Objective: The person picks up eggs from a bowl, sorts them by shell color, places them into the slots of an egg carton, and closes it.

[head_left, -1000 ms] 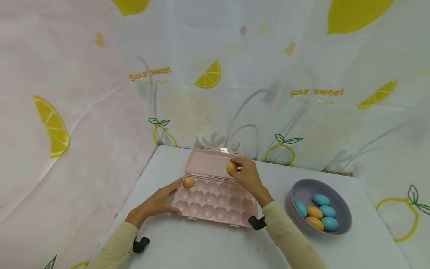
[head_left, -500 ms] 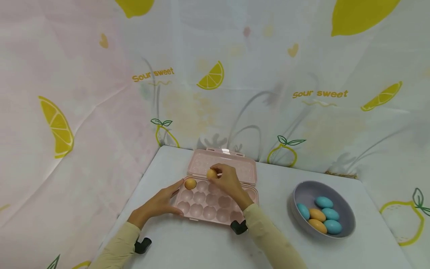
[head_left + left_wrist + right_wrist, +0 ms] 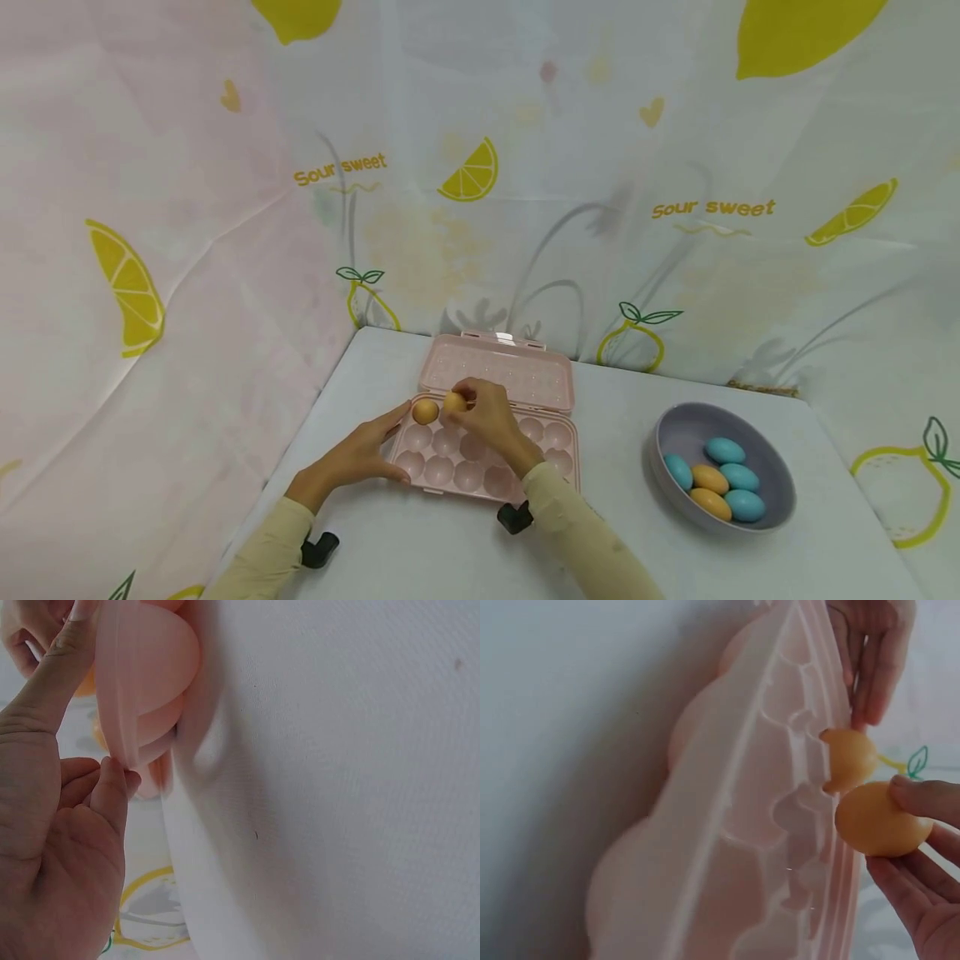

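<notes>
A pink plastic egg box (image 3: 566, 479) lies on the white table, its bottom tray dotted with round hollows. At its left end my left hand (image 3: 352, 454) holds the tray, thumb and fingers spread to the near and far corners. My right hand (image 3: 491, 421) pinches an orange egg (image 3: 877, 821) between thumb and fingertips. That egg is over the back row, right beside another orange egg (image 3: 425, 411) seated in the far-left hollow. Whether the held egg touches its hollow, I cannot tell. My right hand and forearm cover part of the tray.
The box's lid (image 3: 525, 375) is folded back behind the tray. To the right stands a grey-purple bowl (image 3: 678, 421) with several blue eggs (image 3: 724, 451) and two orange eggs (image 3: 710, 503). A lemon-printed cloth (image 3: 480, 250) hangs behind the table.
My right hand has carried the orange egg left and down, from above the lid to the back row beside the seated egg. My left hand stays at the tray's end.
</notes>
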